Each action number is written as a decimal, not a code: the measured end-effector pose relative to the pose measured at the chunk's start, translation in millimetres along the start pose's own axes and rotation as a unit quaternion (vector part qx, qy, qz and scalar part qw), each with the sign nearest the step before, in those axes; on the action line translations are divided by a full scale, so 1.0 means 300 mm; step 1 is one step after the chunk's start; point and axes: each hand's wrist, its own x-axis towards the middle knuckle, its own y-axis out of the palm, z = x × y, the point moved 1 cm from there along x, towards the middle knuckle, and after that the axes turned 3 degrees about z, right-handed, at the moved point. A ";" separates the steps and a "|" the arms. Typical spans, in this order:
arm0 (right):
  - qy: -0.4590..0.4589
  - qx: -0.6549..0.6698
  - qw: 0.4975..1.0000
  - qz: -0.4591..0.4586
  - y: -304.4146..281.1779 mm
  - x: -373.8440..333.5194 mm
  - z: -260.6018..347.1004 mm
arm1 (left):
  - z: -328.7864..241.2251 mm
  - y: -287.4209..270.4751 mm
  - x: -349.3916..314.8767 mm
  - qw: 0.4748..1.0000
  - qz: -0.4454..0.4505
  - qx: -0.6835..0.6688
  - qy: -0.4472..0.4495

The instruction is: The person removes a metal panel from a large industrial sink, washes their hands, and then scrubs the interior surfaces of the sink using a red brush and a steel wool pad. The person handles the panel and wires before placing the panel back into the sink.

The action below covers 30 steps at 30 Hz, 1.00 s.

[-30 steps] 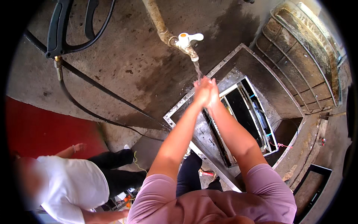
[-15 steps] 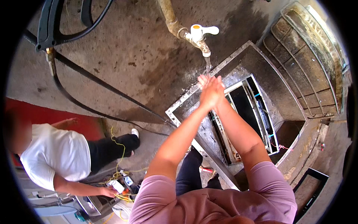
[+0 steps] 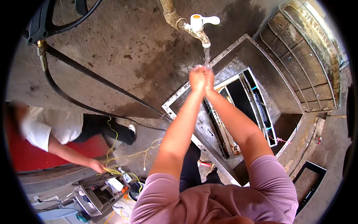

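A stream of water (image 3: pixel 207 56) runs from the white-handled tap (image 3: pixel 197 30) down to my hands. My left hand (image 3: pixel 197 80) and my right hand (image 3: pixel 209 79) are pressed side by side under it, wrists close together. Their fingers are curled inward at the top, partly hidden by the hands themselves, and no object shows in them. Below my hands and forearms, a metal sink or trough (image 3: pixel 270 59) holds a white-framed appliance part (image 3: pixel 263 108) with dark panels, standing tilted.
A wire-framed crate (image 3: pixel 298 63) leans at the right. A black hose (image 3: pixel 93 76) with a spray gun (image 3: pixel 46 24) crosses the left. Another person's hand (image 3: pixel 97 166) holds yellow cord over a cluttered cart (image 3: pixel 97 201). A black rectangular frame (image 3: pixel 309 186) lies at lower right.
My hands have gone from rubbing across each other to lying side by side, a little up and left. The other person has lifted the yellow cord away from the cart.
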 end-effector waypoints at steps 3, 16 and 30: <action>0.050 0.002 0.999 0.002 0.160 -0.006 0.046 | 0.063 -0.110 0.125 0.988 0.087 -0.124 -0.031; 0.356 0.403 0.840 0.065 0.163 -0.014 0.147 | 0.058 -0.093 0.050 0.967 0.096 0.158 0.174; 0.231 0.550 0.795 0.111 0.021 -0.110 0.364 | 0.076 0.025 0.044 0.719 0.216 -0.642 -0.157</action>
